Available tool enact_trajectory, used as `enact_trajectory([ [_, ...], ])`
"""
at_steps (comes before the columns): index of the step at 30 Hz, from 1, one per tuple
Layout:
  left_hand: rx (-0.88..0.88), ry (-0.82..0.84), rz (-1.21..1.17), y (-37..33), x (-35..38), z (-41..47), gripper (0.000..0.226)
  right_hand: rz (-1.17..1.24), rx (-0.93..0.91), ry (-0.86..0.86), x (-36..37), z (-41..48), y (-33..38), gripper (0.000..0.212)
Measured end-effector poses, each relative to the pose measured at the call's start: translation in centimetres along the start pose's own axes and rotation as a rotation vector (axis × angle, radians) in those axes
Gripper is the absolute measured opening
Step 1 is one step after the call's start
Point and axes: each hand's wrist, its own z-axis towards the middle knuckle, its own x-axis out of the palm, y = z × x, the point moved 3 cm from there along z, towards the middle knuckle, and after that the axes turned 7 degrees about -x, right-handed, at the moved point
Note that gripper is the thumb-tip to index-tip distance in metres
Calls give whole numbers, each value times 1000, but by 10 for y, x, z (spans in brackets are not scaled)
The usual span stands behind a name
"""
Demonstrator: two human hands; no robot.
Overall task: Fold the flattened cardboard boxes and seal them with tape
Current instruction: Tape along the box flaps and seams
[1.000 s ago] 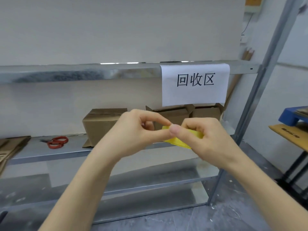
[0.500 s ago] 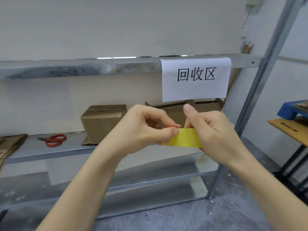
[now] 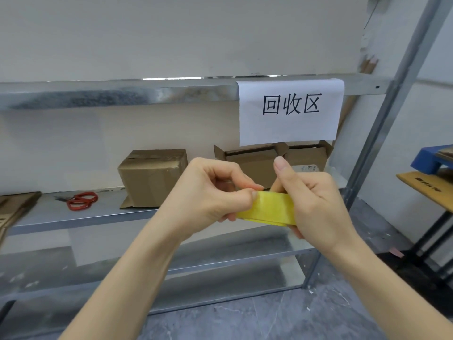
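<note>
A yellow roll of tape point(image 3: 269, 209) is held in mid-air in front of the metal shelf. My right hand point(image 3: 316, 204) wraps around its right side, thumb raised. My left hand point(image 3: 210, 195) pinches the roll's left edge between thumb and forefinger. Behind them, on the middle shelf point(image 3: 73, 217), stands a closed cardboard box point(image 3: 152, 177). Further right sit two open cardboard boxes point(image 3: 250, 163), partly hidden by my hands. Flattened cardboard point(image 3: 12, 209) lies at the shelf's left end.
Red-handled scissors point(image 3: 81, 201) lie on the shelf left of the closed box. A white paper sign point(image 3: 290, 111) hangs from the upper shelf rail. A shelf upright point(image 3: 377, 133) rises at right. A blue object point(image 3: 431, 160) sits on a stand at far right.
The roll has turned from edge-on to show its broad yellow face. My right thumb has lifted upright, and my left fingers have shifted onto the roll's left edge.
</note>
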Motion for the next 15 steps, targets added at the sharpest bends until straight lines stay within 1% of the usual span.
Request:
enact_trajectory([
  [3, 21, -7, -9, -1, 2, 0, 21, 22, 13, -7, -1, -2, -1, 69],
  [5, 39, 20, -36, 0, 2, 1, 20, 22, 11, -11, -4, -1, 0, 67],
  [9, 23, 107, -71, 7, 6, 5, 4, -110, -37, 44, -12, 5, -2, 67],
  [12, -11, 110, -63, 11, 13, 10, 9, -184, -53, 71, -17, 6, -7, 68],
  [15, -18, 129, -86, 11, 19, 14, 10, -185, -57, 102, -24, 8, -12, 69],
])
